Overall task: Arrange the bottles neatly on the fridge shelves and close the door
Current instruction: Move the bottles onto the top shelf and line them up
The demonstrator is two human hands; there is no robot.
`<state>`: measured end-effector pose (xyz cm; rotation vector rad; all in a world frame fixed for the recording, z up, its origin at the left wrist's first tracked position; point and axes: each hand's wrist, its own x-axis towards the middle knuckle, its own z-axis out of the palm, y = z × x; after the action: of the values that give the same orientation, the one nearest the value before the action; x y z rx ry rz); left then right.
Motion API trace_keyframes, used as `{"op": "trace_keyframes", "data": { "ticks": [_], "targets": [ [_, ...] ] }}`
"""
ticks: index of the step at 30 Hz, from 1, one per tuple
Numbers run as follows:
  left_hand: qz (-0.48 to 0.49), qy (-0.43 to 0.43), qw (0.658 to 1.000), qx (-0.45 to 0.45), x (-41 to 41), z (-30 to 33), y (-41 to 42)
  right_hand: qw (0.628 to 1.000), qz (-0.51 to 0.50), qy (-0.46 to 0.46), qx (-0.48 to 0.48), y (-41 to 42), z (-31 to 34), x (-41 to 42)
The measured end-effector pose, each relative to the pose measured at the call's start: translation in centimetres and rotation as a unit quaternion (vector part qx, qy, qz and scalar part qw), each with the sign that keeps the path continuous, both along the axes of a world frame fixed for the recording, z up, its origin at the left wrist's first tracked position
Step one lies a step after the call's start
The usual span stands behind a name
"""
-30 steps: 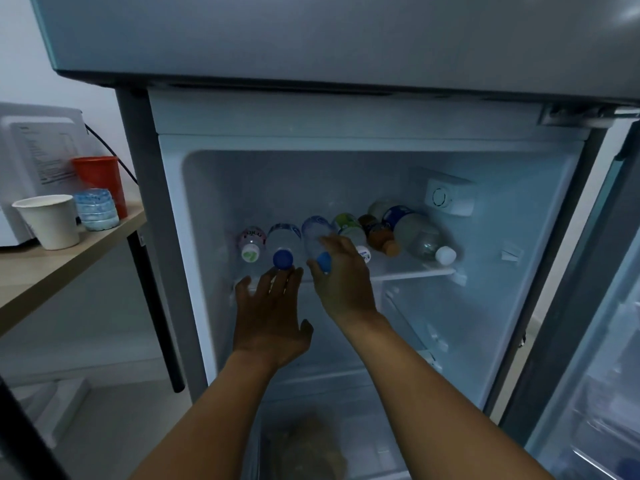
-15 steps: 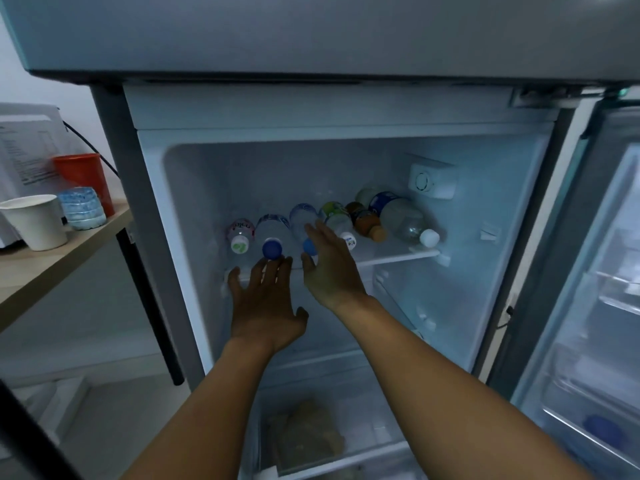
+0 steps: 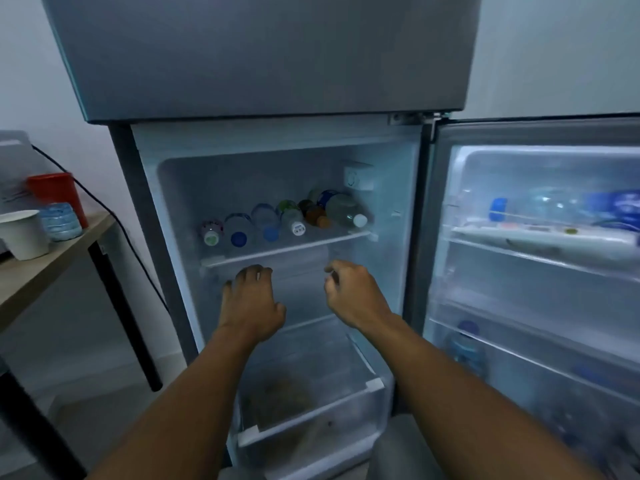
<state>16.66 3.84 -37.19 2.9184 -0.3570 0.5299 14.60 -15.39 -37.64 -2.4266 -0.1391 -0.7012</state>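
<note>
The bottles [image 3: 277,221] are laid on the shelf [image 3: 287,249] above both empty, loosely curled hands (left [image 3: 251,303], right [image 3: 355,294]), caps pointed outward, labels unreadable.

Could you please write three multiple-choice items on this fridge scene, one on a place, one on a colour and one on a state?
1. Where do the lying bottles rest?
A. on the top shelf inside the fridge
B. in the bottom drawer
C. on the side table

2. What colour is the cap of the second bottle from the left?
A. red
B. blue
C. black

3. How is the fridge door?
A. shut
B. open, swung to the right
C. taken off

Answers:
1. A, since the row lies on the shelf above the left hand and the right hand.
2. B, since its cap facing the camera is blue.
3. B, since the door's inner racks face the camera.
</note>
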Motion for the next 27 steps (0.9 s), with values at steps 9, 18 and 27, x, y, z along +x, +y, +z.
{"op": "trace_keyframes", "data": {
  "ticks": [9, 18, 27],
  "targets": [
    [-0.100, 0.054, 0.993, -0.039, -6.9, 0.1, -4.6, 0.993, -0.106, 0.060, -0.006, -4.7, -2.6, -10.9],
    [-0.270, 0.114, 0.955, -0.053, -12.0, -4.8, -15.5, 0.937, -0.317, 0.115, -0.097, -12.9, -7.9, -20.1],
    [-0.301, 0.181, 0.935, -0.056, -11.6, -8.6, -21.5, 0.897, -0.421, 0.110, -0.074, -16.7, -11.1, -23.7]
  ]
}}
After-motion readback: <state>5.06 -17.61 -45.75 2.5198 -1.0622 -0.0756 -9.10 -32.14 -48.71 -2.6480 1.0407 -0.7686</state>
